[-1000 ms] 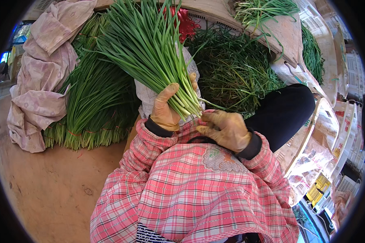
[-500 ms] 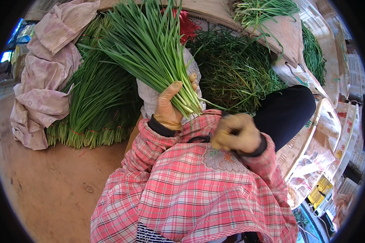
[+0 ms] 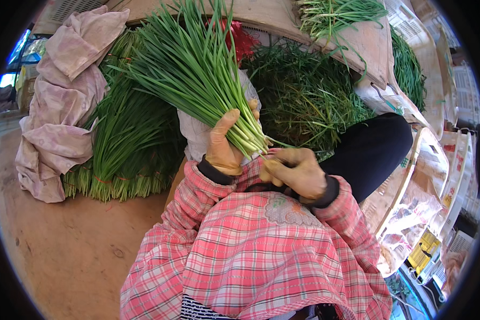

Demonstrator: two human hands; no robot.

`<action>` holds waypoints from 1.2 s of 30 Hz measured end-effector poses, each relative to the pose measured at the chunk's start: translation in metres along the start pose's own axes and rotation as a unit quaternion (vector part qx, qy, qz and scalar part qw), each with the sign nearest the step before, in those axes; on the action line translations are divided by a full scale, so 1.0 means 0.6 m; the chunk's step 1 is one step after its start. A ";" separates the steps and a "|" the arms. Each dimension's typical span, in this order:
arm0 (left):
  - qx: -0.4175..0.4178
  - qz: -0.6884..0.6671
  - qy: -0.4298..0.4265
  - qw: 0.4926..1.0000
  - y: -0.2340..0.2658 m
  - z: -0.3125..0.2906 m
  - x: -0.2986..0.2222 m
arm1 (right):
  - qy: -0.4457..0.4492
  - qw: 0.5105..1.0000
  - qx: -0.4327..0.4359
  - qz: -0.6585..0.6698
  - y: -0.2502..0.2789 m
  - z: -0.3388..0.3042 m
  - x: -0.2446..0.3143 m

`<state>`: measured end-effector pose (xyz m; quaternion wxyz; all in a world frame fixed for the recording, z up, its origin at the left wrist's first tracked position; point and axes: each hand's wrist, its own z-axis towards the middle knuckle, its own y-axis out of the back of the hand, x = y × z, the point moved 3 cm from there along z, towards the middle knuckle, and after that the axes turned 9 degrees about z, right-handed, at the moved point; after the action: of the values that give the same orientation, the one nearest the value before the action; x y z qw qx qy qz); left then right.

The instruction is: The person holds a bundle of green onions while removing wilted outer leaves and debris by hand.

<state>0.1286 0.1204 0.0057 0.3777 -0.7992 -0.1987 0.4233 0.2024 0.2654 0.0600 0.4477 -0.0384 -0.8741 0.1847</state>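
Note:
A thick bunch of garlic chives point(image 3: 197, 80) lies in my left hand point(image 3: 224, 144), green leaves fanned up and to the left. The fingers wrap round the pale lower stems, thumb on the near side. Just below the stem ends is my right hand point(image 3: 298, 170), its thumb and forefinger pinched together close to the pale tips. Whatever sits in that pinch is too small to make out. Both hands wear thin yellowish gloves.
Tied chive bundles point(image 3: 122, 144) are stacked at the left beside a crumpled pale cloth point(image 3: 64, 106). Loose greens point(image 3: 309, 96) heap beyond my dark-trousered knee point(image 3: 376, 149). More chives point(image 3: 338, 16) lie on a wooden board point(image 3: 376, 58); plastic crates point(image 3: 432, 154) line the right.
My right hand, blurred and curled lower down before, has moved up and left to the stem ends. The left hand keeps its hold on the bunch, almost in place.

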 end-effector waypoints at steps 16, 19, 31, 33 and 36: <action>-0.104 0.153 -0.043 0.982 0.001 -0.059 -0.013 | 0.225 0.926 -0.049 -0.301 0.068 0.031 0.023; -0.078 0.217 -0.033 0.972 0.011 -0.091 -0.027 | 0.077 0.980 0.154 -0.102 -0.011 0.120 -0.002; -0.053 0.574 -0.073 0.814 0.114 -0.173 -0.157 | 0.224 0.913 -0.080 0.332 0.071 0.161 0.108; -0.061 0.597 -0.054 0.798 0.157 -0.167 -0.150 | 0.283 0.895 -0.096 0.331 0.134 0.152 0.093; -0.089 0.646 -0.082 0.754 0.178 -0.158 -0.143 | 0.298 0.897 -0.167 0.281 0.192 0.091 0.107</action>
<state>0.1584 -0.0433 0.0020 -0.0758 -0.7298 0.2976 0.6108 0.1090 0.3715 0.0391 0.6036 -0.4097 -0.6707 0.1343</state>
